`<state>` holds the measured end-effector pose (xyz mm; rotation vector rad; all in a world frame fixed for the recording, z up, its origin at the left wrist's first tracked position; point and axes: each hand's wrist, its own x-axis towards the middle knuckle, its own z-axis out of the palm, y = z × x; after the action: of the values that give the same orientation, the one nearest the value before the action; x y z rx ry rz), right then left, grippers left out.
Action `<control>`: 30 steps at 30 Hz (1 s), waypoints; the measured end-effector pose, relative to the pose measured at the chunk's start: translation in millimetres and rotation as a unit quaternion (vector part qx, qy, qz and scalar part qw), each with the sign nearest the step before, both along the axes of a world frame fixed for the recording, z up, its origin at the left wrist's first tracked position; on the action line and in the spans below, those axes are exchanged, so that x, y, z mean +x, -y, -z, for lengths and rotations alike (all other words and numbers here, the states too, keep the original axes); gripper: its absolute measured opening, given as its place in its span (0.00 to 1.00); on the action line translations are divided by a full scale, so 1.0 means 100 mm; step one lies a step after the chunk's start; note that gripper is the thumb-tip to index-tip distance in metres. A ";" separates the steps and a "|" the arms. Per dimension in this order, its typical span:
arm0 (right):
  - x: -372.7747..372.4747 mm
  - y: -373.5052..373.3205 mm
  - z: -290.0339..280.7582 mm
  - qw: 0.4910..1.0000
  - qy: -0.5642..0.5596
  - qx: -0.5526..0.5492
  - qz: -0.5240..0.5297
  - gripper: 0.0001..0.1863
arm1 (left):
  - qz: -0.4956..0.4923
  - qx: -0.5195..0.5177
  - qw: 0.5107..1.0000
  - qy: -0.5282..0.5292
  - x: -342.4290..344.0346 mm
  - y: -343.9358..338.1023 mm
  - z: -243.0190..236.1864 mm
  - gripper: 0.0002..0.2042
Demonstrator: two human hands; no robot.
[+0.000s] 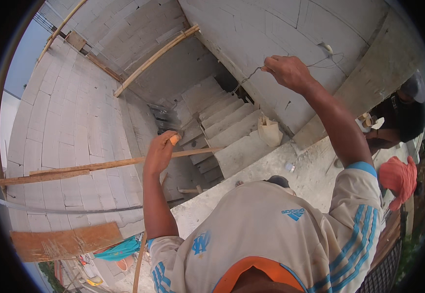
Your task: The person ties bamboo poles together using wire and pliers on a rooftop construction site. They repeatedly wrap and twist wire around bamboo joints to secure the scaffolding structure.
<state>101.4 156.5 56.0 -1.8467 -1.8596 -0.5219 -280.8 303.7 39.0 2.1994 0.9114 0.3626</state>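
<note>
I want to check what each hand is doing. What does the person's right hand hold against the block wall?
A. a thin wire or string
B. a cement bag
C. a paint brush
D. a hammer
A: the right hand is raised to the grey block wall and pinches a thin wire that runs off to both sides of it.

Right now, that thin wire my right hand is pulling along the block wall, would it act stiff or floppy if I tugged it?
The wire probably bends easily: it kinks and curves between the right hand and the stairs. It looks very thin, so likely light. It may hold its bends rather than hang limp.
</note>
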 end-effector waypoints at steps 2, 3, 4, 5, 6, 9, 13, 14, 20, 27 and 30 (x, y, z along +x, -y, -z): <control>0.00 -0.07 0.07 0.997 0.022 -0.068 0.031 0.12 | -0.015 0.007 1.000 -0.023 0.01 -0.11 0.04 0.10; 0.06 -0.10 0.12 0.996 0.026 -0.079 0.025 0.12 | -0.025 0.026 0.999 -0.020 -0.04 -0.17 0.11 0.09; 0.14 -0.09 0.14 0.995 0.007 -0.086 0.043 0.12 | -0.029 0.034 0.999 -0.023 -0.09 -0.24 0.19 0.09; 0.20 -0.10 0.17 0.994 -0.014 -0.095 0.054 0.12 | -0.039 0.039 0.998 -0.028 -0.15 -0.27 0.23 0.09; 0.27 -0.11 0.20 0.992 -0.034 -0.105 0.063 0.12 | -0.051 0.045 0.997 -0.033 -0.16 -0.33 0.27 0.09; 0.31 -0.20 0.37 0.986 -0.108 -0.098 0.080 0.12 | -0.068 0.043 0.997 0.022 -0.10 -0.37 0.23 0.09; 0.55 -0.33 0.52 0.933 -0.218 -0.257 0.124 0.17 | -0.091 0.041 0.995 0.003 0.22 -0.37 -0.14 0.08; 0.58 -0.31 0.58 0.955 -0.159 -0.214 0.130 0.21 | -0.094 0.059 0.994 -0.010 0.33 -0.37 -0.25 0.08; -0.21 -0.64 -0.17 0.964 -0.226 -0.073 -0.119 0.24 | 0.025 0.258 0.963 -0.081 1.40 -0.19 -0.80 0.08; 0.18 -0.90 -0.23 0.846 -0.488 -0.145 -0.162 0.14 | -0.130 0.527 0.837 0.064 1.45 -0.34 -1.37 0.23; 0.27 -0.93 -0.21 0.836 -0.512 -0.130 -0.149 0.15 | -0.263 0.278 0.896 0.228 1.27 -0.36 -1.30 0.25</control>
<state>128.0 249.5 76.7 -1.4337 -1.3932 0.7504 -153.6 339.9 169.1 2.1475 1.2204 1.4908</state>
